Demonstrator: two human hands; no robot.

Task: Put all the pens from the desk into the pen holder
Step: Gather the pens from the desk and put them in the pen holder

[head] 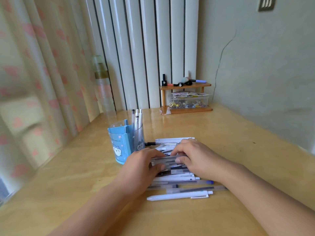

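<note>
Both hands rest on a heap of pens [179, 178] in the middle of the wooden desk [221, 137]. The left hand [143, 165] lies palm down over the left end of the heap, its fingers curled round a frosted grey pen [166, 159] that runs crosswise between the two hands; the thumb presses against the pens below it. The right hand [196, 156] comes in from the right, fingers bent and lightly closed on the other end of the same frosted grey pen, thumb tucked beneath. How firm either grip is, I cannot tell, since the frame is a little blurred there.

Most of the pens lie roughly parallel, side by side and partly stacked. Nearest the person lies a white click pen [179, 195], and beyond it a clear pen with a blue cap [209, 182]. At the far edge of the heap a black-tipped pen [153, 143] points towards the pen holder [119, 143].

That blue holder stands upright just to the left of the heap, close to the left hand, with a cartoon cat printed on its front. Its clear right-hand compartment holds three pens [136, 119] standing upright.

At the back of the desk, well apart, stands a small wooden shelf [185, 86] with a clear plastic box [188, 100] under it. A bottle [104, 87] stands by the curtain [34, 65] on the left.
</note>
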